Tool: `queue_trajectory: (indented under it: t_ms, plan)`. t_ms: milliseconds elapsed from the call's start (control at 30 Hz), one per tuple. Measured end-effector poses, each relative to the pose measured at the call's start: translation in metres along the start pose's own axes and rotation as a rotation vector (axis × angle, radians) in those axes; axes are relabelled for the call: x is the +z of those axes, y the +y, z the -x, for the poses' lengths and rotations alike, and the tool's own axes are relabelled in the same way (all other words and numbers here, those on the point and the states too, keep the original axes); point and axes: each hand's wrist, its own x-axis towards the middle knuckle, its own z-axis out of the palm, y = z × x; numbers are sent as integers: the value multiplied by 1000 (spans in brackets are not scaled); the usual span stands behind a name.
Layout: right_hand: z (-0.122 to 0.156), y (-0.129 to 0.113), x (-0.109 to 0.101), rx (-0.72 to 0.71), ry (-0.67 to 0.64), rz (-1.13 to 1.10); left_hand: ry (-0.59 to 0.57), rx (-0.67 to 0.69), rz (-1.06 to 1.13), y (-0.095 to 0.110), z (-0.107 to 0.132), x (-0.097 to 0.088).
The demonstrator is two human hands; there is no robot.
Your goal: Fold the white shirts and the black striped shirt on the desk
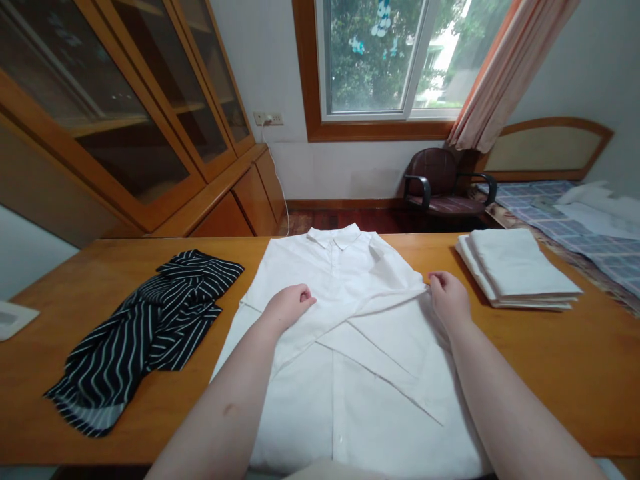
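A white collared shirt (350, 373) lies flat on the wooden table (575, 360), collar away from me, with both sleeves folded across its body. My left hand (289, 305) rests on the shirt left of the middle, fingers curled closed against the fabric. My right hand (449, 297) sits at the shirt's right edge, fingers pinched on the fold of the sleeve there.
A crumpled black and white striped garment (145, 333) lies to the left. A stack of folded white cloths (515, 270) sits to the right. A white object (13, 319) pokes in at the far left. Behind the table stand a chair (445, 183), a cabinet and a bed.
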Motion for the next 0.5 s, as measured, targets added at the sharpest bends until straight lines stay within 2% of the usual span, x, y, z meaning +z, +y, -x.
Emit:
queue_trajectory:
  t_ms: [167, 400, 500]
  plan:
    - [-3, 2, 12, 5, -158, 35, -5, 17, 31, -6, 0, -3]
    - [-3, 5, 13, 14, -183, 11, 67, -30, -14, -21, 2, -18]
    - [0, 0, 10, 37, -245, 46, 98, -78, -65, -25, 2, -24]
